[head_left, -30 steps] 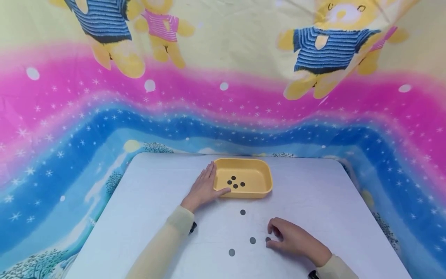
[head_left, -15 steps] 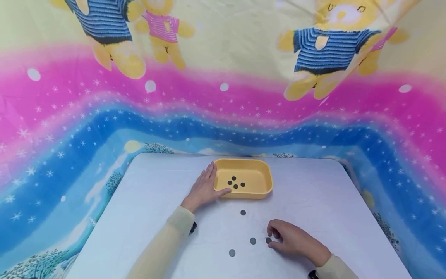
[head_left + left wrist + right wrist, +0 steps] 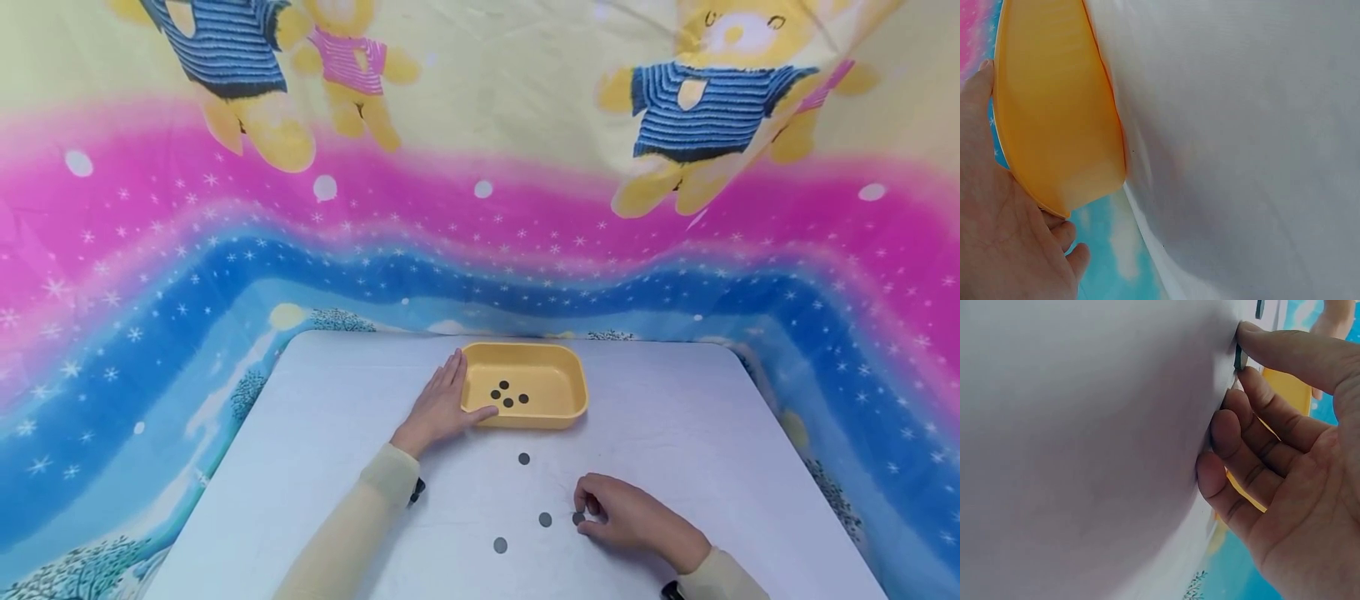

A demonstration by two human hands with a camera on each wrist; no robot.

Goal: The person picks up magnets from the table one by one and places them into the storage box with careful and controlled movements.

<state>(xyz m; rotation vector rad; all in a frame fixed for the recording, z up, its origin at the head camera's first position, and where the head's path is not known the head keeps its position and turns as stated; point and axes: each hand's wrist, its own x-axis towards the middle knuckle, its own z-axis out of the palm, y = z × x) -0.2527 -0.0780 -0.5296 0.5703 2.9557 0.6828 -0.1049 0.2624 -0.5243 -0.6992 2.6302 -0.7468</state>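
A yellow rectangular box holds several small dark round discs. My left hand rests against its left end, fingers straight along the outside and thumb lying over the front rim. Nearer me, my right hand is low over the white table, with thumb and index fingertips at opposite edges of one dark disc. Its other fingertips are bent down close to the cloth. Three more discs lie flat nearby: one disc just left of that hand, another disc nearer me, and a third disc toward the box.
A white cloth covers the table, whose far edge runs just behind the box. Behind and around the table hangs a patterned curtain with printed bears. Each wrist wears a dark band below the sleeve cuff.
My right hand's fingers have shifted very slightly about the disc, which shows more between thumb and index finger. The left hand and box stay in place.
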